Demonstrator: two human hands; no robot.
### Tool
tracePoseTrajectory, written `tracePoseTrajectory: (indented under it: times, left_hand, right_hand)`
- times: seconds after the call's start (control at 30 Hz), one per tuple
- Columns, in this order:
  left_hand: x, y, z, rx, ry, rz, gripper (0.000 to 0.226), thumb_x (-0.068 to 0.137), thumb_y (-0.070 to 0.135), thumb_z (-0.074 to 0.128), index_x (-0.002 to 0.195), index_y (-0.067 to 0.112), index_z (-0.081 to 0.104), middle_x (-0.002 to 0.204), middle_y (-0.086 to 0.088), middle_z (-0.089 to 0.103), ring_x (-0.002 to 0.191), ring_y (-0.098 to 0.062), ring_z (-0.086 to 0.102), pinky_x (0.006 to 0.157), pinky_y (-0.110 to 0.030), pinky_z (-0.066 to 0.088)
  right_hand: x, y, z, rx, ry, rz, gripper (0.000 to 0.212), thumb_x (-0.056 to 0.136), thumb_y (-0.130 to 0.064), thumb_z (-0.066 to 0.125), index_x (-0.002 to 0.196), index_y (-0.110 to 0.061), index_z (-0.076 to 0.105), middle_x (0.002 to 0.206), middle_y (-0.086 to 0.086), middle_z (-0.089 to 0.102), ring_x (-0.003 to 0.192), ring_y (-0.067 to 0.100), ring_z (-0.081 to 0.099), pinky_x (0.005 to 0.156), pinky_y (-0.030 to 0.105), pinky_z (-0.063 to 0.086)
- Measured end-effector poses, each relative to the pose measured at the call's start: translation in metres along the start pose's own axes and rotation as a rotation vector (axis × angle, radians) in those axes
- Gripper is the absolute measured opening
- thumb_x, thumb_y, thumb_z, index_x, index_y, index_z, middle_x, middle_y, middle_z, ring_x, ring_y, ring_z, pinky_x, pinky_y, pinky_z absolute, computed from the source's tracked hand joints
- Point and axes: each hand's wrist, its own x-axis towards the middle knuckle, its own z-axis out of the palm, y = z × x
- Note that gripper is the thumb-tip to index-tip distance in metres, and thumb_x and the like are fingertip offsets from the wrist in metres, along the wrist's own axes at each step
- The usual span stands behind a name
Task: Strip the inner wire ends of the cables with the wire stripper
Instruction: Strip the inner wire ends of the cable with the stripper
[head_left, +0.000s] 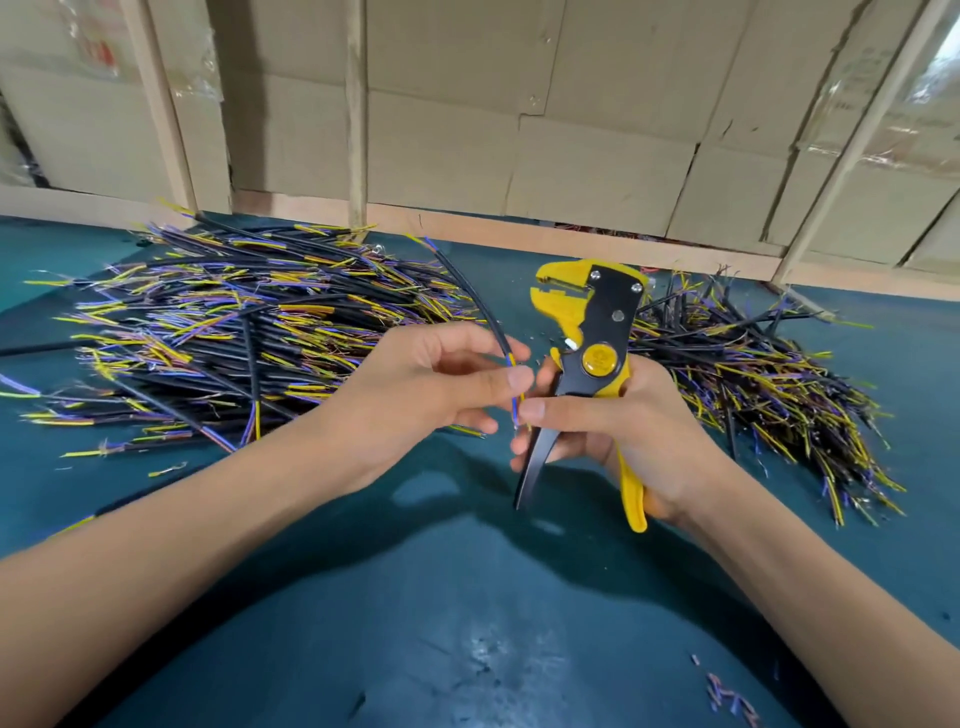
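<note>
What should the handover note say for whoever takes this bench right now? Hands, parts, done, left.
Left hand: pinches one black cable near its end, blue and yellow inner wires sticking out below the fingers.
Right hand: grips the wire stripper by its handles, head up; a fingertip touches the inner wires.
Parts: large cable pile on the left of the green table, smaller pile on the right.
Done: cannot tell which pile is stripped.
Left: feed the held wire ends into the stripper head, squeeze, repeat.

Both forearms are bare to the left hand (436, 395) and right hand (613, 431), with no sleeves, gloves or rings showing.
</note>
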Motion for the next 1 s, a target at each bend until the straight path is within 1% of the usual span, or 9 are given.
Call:
tracePoseTrajectory:
  times: [0.1,0.27,0.4,0.47,0.57,0.67,0.8,0.93,1.0]
  left_hand:
    - [0.001,0.0,-0.002,-0.033,0.022,-0.026,0.036,0.073,0.023,0.077,0.106,0.01,0.074,0.086,-0.007,0.074,0.076,-0.019,0.069,0.068,-0.029,0.058]
    - [0.001,0.002,-0.006,-0.077,-0.002,-0.073,0.032,0.077,0.019,0.076,0.108,0.01,0.075,0.085,-0.008,0.07,0.07,-0.018,0.067,0.061,-0.026,0.055]
    - [0.0,0.004,-0.007,-0.072,-0.034,-0.125,0.025,0.073,0.024,0.079,0.098,0.016,0.079,0.087,-0.006,0.071,0.07,-0.017,0.068,0.057,-0.025,0.053]
    - [-0.002,0.005,-0.007,-0.066,-0.048,-0.148,0.019,0.07,0.027,0.08,0.087,0.018,0.079,0.085,-0.007,0.072,0.068,-0.016,0.069,0.057,-0.023,0.053]
    - [-0.001,0.006,-0.008,-0.049,-0.058,-0.159,0.016,0.069,0.027,0.081,0.082,0.017,0.078,0.082,-0.007,0.072,0.066,-0.013,0.067,0.057,-0.023,0.053]
    - [-0.001,0.009,-0.011,-0.029,-0.09,-0.17,0.016,0.072,0.027,0.08,0.084,0.016,0.08,0.083,-0.007,0.072,0.068,-0.014,0.069,0.061,-0.025,0.055]
    - [-0.002,0.011,-0.013,-0.012,-0.122,-0.219,0.022,0.069,0.03,0.081,0.086,0.015,0.081,0.094,-0.016,0.071,0.072,-0.017,0.07,0.065,-0.028,0.057]
    - [-0.001,0.01,-0.013,-0.043,-0.141,-0.255,0.026,0.076,0.024,0.078,0.097,0.01,0.08,0.081,-0.007,0.069,0.068,-0.015,0.067,0.064,-0.029,0.057]
    - [0.0,0.01,-0.012,-0.096,-0.108,-0.251,0.02,0.079,0.02,0.076,0.096,0.009,0.079,0.082,-0.007,0.069,0.066,-0.014,0.065,0.062,-0.027,0.056]
  right_hand:
    - [0.002,0.002,-0.002,0.012,0.026,-0.008,0.023,0.069,-0.007,0.086,0.085,-0.012,0.071,0.081,0.023,0.071,0.068,0.043,0.071,0.074,0.063,0.061]
    - [0.005,0.002,-0.007,0.091,0.105,-0.041,0.02,0.072,-0.006,0.08,0.087,-0.009,0.068,0.079,0.022,0.069,0.067,0.043,0.069,0.066,0.05,0.059]
    - [0.007,0.003,-0.009,0.149,0.182,-0.08,0.022,0.076,-0.005,0.076,0.093,-0.005,0.063,0.079,0.022,0.068,0.067,0.042,0.068,0.069,0.052,0.059]
    - [0.007,0.003,-0.009,0.154,0.192,-0.094,0.021,0.076,-0.005,0.076,0.093,-0.006,0.062,0.079,0.022,0.068,0.067,0.041,0.068,0.069,0.051,0.059]
    - [0.007,0.003,-0.009,0.14,0.201,-0.108,0.022,0.077,-0.006,0.076,0.094,-0.005,0.062,0.079,0.021,0.068,0.067,0.041,0.068,0.069,0.051,0.059]
    - [0.007,0.003,-0.01,0.136,0.197,-0.108,0.021,0.078,-0.006,0.077,0.094,-0.006,0.062,0.08,0.021,0.068,0.067,0.041,0.068,0.07,0.052,0.059]
    - [0.007,0.003,-0.009,0.133,0.197,-0.12,0.02,0.078,-0.007,0.077,0.093,-0.007,0.064,0.08,0.021,0.07,0.067,0.04,0.069,0.07,0.052,0.06]
    - [0.006,0.001,-0.01,0.116,0.208,-0.127,0.02,0.078,-0.01,0.078,0.093,-0.006,0.065,0.084,0.021,0.071,0.069,0.04,0.069,0.069,0.053,0.06]
    - [0.005,-0.002,-0.011,0.08,0.167,-0.089,0.025,0.077,-0.016,0.083,0.093,-0.005,0.067,0.089,0.021,0.071,0.07,0.042,0.069,0.069,0.05,0.06]
